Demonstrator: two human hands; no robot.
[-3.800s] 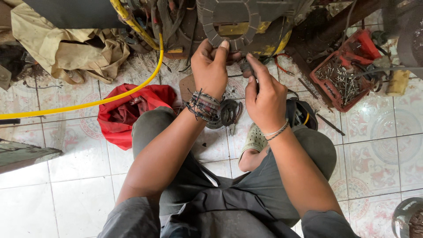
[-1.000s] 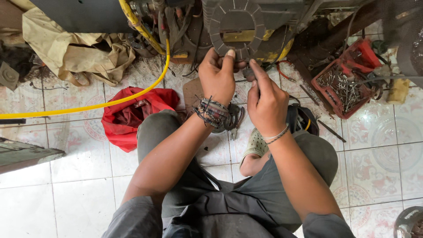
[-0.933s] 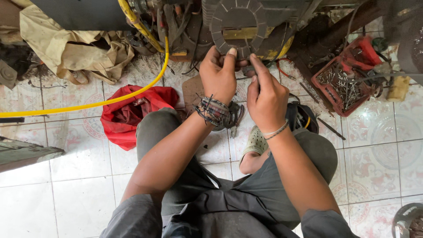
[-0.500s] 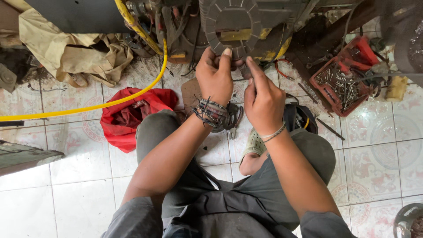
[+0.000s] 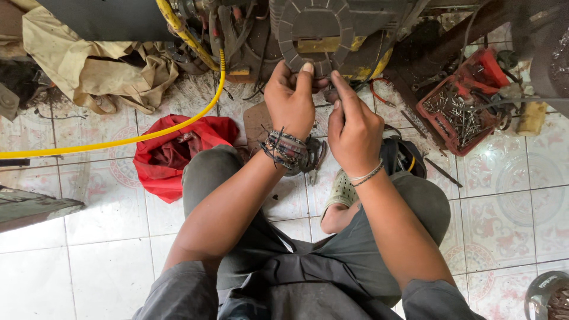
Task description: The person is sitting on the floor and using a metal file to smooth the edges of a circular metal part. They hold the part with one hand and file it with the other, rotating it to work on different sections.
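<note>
Grip (both hands (image 5: pixel 323 112)) on grey housing (image 5: pixel 314 29)

floor: white patterned tiles (image 5: pixel 106 219) | red cloth (image 5: pixel 172 151) | yellow hose (image 5: pixel 118 142) | red tray of screws (image 5: pixel 459 112)

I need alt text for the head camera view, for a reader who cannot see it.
A seated person's left hand and right hand meet at the lower edge of a grey ribbed machine cover. A yellow hose, red cloth and red tray of screws lie on the tiled floor.

left hand (image 5: pixel 290 102) raised, right hand (image 5: pixel 354 129) beside, fingers pinching
</note>
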